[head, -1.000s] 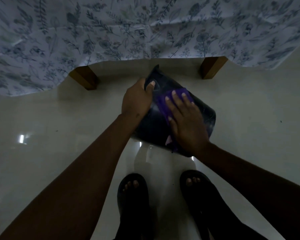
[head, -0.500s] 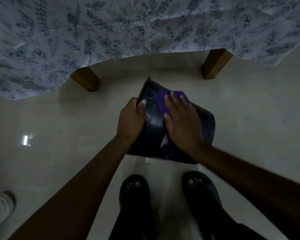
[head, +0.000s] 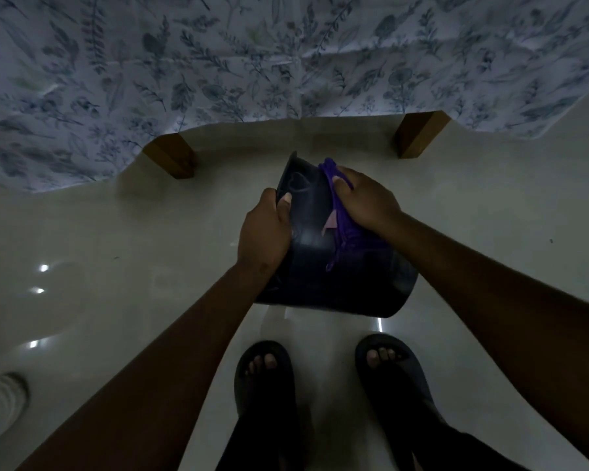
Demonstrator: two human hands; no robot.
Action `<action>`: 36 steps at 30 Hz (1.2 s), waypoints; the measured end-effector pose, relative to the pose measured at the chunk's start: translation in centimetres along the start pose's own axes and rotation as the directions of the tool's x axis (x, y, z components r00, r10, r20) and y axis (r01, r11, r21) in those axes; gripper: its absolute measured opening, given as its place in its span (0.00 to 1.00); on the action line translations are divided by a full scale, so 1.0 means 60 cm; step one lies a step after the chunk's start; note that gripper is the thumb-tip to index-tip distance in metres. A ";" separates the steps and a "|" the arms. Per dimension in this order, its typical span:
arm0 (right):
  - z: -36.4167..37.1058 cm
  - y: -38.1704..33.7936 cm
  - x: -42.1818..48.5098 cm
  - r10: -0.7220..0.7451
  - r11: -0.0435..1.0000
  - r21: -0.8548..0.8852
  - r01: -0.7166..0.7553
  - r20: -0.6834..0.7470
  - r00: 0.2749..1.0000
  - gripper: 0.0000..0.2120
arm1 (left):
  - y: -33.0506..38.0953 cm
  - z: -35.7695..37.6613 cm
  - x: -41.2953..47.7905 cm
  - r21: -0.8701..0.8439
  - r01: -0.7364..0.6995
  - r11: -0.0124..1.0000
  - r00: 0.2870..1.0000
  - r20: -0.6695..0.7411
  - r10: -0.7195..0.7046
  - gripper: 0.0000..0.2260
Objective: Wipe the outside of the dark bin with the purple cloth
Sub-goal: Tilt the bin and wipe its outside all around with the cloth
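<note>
Two hands on dark bin (head: 315, 266), purple cloth (head: 347, 229) under right hand (head: 368, 198).

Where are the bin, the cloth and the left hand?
bin (head: 312, 266): head view, bare dark side wall.
cloth (head: 351, 232): head view, purple fold below the right hand.
left hand (head: 264, 232): head view, back of the hand.

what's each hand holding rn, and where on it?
Left hand grips the dark bin by its left side wall, thumb on the outside. Right hand clutches the bunched purple cloth, pressing it against the bin's right side.
</note>
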State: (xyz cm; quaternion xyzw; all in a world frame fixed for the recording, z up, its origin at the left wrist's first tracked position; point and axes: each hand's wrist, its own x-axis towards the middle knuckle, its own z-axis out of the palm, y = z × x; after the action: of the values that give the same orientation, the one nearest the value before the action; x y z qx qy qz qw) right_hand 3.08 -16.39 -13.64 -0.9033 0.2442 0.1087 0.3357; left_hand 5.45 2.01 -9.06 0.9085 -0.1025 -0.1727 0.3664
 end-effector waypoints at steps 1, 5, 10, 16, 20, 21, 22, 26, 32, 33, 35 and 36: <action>0.002 -0.002 -0.008 0.002 1.000 -0.022 -0.002 -0.007 1.000 0.26 | -0.002 -0.001 0.001 0.000 0.001 1.000 1.000 0.000 -0.001 0.15; 0.057 -0.015 -0.156 -0.235 0.935 -0.305 0.180 -0.154 0.960 0.27 | -0.006 0.000 0.008 -0.005 0.027 1.000 0.999 0.019 -0.027 0.15; 0.109 0.015 -0.224 -0.369 0.862 -0.418 0.288 -0.127 0.921 0.30 | -0.005 0.006 0.007 -0.006 0.003 1.000 1.000 -0.009 -0.003 0.13; 0.037 -0.015 -0.084 -0.115 0.984 -0.163 0.071 -0.278 0.954 0.25 | -0.014 0.005 -0.002 -0.018 -0.030 0.999 0.999 -0.026 0.029 0.12; -0.016 0.014 0.013 0.128 0.986 0.081 -0.144 0.170 0.977 0.23 | -0.028 0.007 -0.016 -0.030 -0.049 0.998 0.999 -0.018 0.048 0.14; -0.019 0.021 0.021 0.157 0.980 0.087 -0.180 0.222 0.962 0.23 | -0.029 0.008 -0.013 -0.033 -0.047 0.998 0.999 -0.020 0.047 0.14; -0.015 0.025 0.024 0.163 0.980 0.073 -0.184 0.226 0.960 0.23 | -0.028 0.008 -0.009 -0.030 -0.046 0.998 0.999 -0.022 0.046 0.15; 0.015 0.015 -0.034 0.015 1.000 -0.001 -0.015 -0.034 0.999 0.27 | -0.025 0.005 0.013 0.008 -0.029 1.000 1.000 -0.007 0.029 0.16; 0.095 0.007 -0.226 -0.260 0.915 -0.362 0.179 -0.189 0.947 0.35 | 0.025 0.017 0.080 0.105 0.007 0.994 0.999 0.049 -0.013 0.17; 0.091 0.010 -0.217 -0.269 0.914 -0.361 0.185 -0.198 0.943 0.34 | 0.030 0.015 0.082 0.075 0.000 0.997 0.999 0.054 -0.005 0.17; 0.062 0.019 -0.165 -0.240 0.934 -0.322 0.157 -0.236 0.942 0.32 | 0.030 0.008 0.067 -0.069 -0.016 0.998 0.995 0.101 0.023 0.16; 0.040 0.021 -0.135 -0.221 0.946 -0.293 0.140 -0.264 0.939 0.30 | 0.021 0.004 0.051 -0.111 -0.034 0.993 0.991 0.124 0.048 0.15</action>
State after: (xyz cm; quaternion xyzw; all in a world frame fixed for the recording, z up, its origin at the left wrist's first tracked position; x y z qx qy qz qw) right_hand -4.59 -12.66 -13.21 -0.9652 0.1894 -0.0259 0.1784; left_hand 8.09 0.00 -9.11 0.8722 -0.1348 -0.2278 0.4114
